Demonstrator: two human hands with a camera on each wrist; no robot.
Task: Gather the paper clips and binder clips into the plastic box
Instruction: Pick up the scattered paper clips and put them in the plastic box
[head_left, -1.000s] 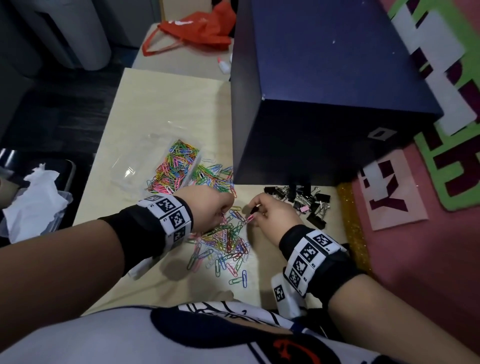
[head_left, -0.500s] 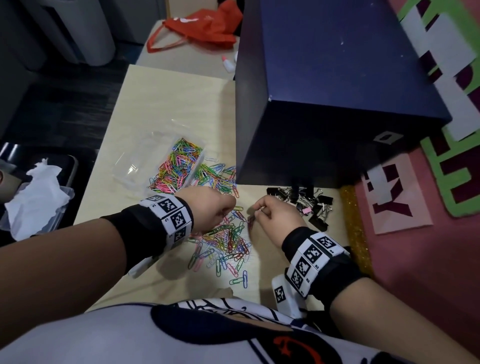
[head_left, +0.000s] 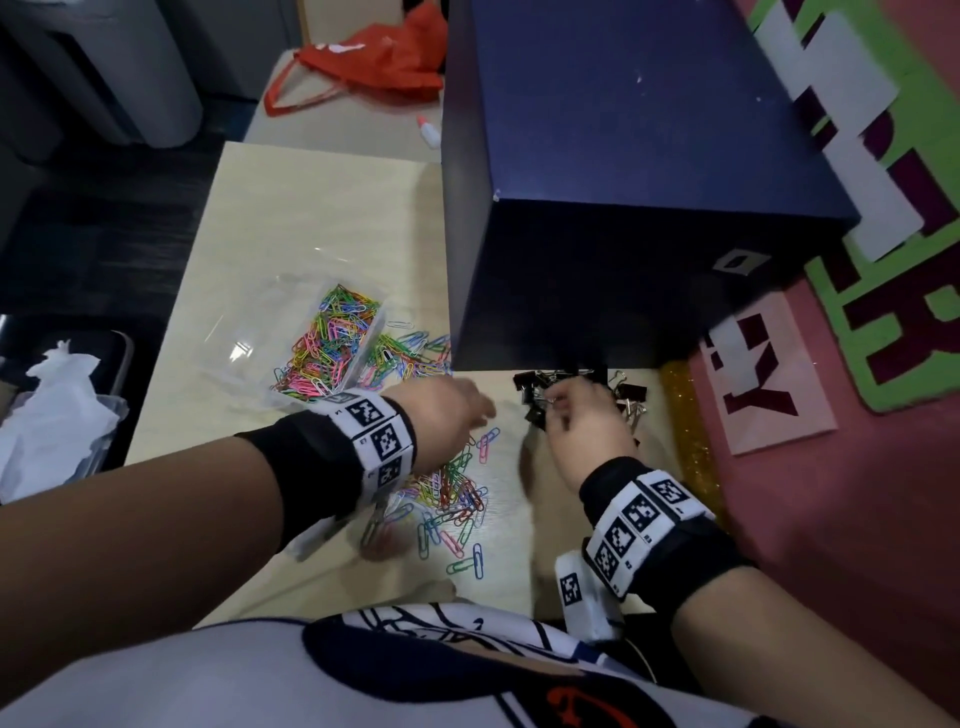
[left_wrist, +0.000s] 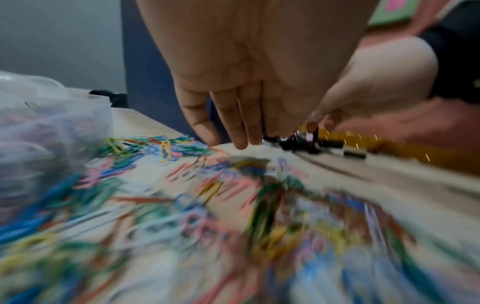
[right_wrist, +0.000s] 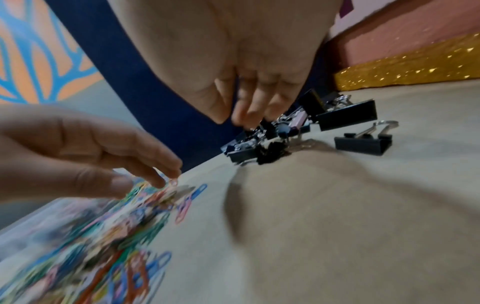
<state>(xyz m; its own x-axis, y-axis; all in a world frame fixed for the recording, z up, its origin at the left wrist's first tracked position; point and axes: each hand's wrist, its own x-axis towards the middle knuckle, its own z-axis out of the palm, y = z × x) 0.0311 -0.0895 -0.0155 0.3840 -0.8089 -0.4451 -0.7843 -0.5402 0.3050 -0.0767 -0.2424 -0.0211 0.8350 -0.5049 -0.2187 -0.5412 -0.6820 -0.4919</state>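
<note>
The right hand (head_left: 582, 421) has moved right from the paper clips (head_left: 447, 493) onto the binder clips (head_left: 576, 389), pinching 1; left hand (head_left: 447, 410) grip now released above the bench (head_left: 311, 218).

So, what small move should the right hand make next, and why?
Probably close the fingertips on one binder clip and lift it toward the plastic box. The right hand is already down on the pile of black binder clips beside the dark blue box, but whether the grip has closed cannot be told. The left hand, fingers extended, is over the paper clips.
</note>
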